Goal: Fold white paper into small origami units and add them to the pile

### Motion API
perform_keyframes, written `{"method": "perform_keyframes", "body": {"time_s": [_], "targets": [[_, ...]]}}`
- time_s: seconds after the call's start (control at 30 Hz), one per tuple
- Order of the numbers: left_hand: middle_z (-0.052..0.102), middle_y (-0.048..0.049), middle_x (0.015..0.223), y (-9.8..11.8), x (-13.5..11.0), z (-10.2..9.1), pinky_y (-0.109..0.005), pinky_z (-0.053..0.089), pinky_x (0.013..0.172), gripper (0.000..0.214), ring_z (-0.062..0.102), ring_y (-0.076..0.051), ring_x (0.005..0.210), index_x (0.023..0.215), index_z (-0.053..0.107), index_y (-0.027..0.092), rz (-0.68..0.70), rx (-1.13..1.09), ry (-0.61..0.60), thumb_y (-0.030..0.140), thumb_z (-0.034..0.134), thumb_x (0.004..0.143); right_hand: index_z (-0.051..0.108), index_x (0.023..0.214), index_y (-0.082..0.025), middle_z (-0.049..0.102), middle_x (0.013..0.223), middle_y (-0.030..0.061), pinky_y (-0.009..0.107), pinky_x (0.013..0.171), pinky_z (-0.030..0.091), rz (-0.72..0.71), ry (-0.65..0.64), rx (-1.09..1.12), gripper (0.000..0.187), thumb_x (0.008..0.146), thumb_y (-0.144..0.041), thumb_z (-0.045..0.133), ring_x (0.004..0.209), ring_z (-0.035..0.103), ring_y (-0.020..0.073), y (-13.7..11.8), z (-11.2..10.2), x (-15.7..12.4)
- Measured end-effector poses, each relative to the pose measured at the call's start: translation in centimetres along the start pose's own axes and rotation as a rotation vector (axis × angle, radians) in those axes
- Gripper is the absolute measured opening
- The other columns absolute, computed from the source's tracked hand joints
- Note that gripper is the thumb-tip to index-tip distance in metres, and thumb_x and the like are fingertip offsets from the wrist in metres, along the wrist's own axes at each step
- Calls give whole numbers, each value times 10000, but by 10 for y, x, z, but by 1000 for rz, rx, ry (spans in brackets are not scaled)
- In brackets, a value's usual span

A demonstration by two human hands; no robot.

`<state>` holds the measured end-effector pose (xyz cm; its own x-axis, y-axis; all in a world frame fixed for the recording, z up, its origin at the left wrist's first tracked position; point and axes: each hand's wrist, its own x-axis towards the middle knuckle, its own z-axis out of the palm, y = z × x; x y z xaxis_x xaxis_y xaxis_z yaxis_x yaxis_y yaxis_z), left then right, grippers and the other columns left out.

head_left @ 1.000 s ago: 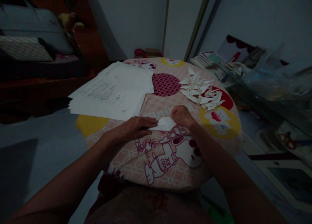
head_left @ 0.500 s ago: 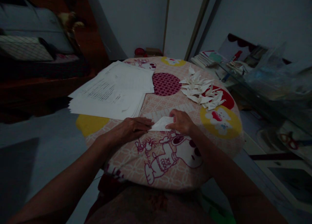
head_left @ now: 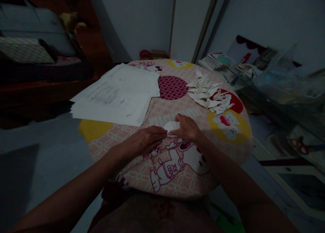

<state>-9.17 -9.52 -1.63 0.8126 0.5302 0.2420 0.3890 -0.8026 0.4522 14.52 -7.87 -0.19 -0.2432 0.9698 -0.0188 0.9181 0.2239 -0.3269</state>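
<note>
Between my hands, just above the near half of the round table, is a small folded piece of white paper (head_left: 172, 126). My right hand (head_left: 187, 126) pinches its right side between thumb and fingers. From the left, my left hand (head_left: 152, 136) closes over its other end, the fingers together and covering that part. A pile of folded paper cranes (head_left: 209, 92) lies beyond my right hand. Past my left hand spreads a stack of printed sheets (head_left: 114, 97).
The table wears a patterned cloth (head_left: 137, 173) with cartoon figures. On the right, a glass shelf holds a plastic bag (head_left: 281, 77) and a stack of papers (head_left: 212, 61); red-handled scissors (head_left: 301, 145) sit lower down. A bench (head_left: 88, 47) with bags stands at the left.
My left hand has slid right along the folded paper, covering more of it and coming closer to my right hand. The right hand has barely moved.
</note>
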Motion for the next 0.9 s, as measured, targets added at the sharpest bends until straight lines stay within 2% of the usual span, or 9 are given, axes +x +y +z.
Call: {"method": "perform_keyframes", "body": {"time_s": [0.27, 0.43, 0.63, 0.73, 0.83, 0.9], "targets": [[706, -107, 1301, -5, -5, -3, -379, 548, 1064, 303, 662, -200, 1218, 1220, 724, 197, -1, -31, 5, 229, 517, 1001, 633, 1057, -185, 659, 864, 7, 269, 671, 374, 1, -106, 108, 471, 662, -258, 878, 731, 559, 151, 9, -11, 2], [712, -95, 1296, -13, -13, -6, -379, 557, 1052, 286, 666, -190, 1218, 1175, 745, 195, -19, -58, 20, 214, 524, 993, 669, 1007, -192, 637, 790, -29, 248, 645, 368, -21, -90, 176, 403, 645, -147, 841, 678, 532, 122, 20, -12, 6], [753, -77, 1209, -15, -18, -12, -374, 580, 1014, 265, 685, -196, 1185, 1111, 772, 217, -15, -119, 44, 223, 540, 984, 665, 800, -164, 603, 640, -53, 222, 584, 394, 91, -102, 254, 261, 605, -21, 763, 597, 538, 100, 29, -24, 15], [769, -74, 1160, -13, -20, -17, -362, 588, 984, 256, 690, -198, 1172, 1060, 780, 225, -24, -144, 39, 241, 536, 983, 628, 743, -165, 580, 561, -61, 215, 517, 406, 205, -156, 366, 209, 626, -1, 682, 517, 546, 99, 32, -34, 15], [771, -75, 1125, -9, -19, -29, -324, 587, 922, 266, 701, -198, 1124, 927, 779, 213, -80, -155, -24, 272, 525, 982, 619, 750, -164, 575, 514, -51, 215, 451, 412, 309, -238, 495, 186, 658, -2, 607, 455, 553, 110, 36, -40, 13], [772, -72, 1052, -7, -14, -40, -306, 582, 831, 272, 725, -190, 979, 871, 754, 199, -163, -134, -58, 326, 536, 974, 627, 762, -159, 591, 527, -39, 212, 426, 411, 311, -261, 531, 168, 679, -16, 597, 442, 551, 109, 42, -42, 13]]}}
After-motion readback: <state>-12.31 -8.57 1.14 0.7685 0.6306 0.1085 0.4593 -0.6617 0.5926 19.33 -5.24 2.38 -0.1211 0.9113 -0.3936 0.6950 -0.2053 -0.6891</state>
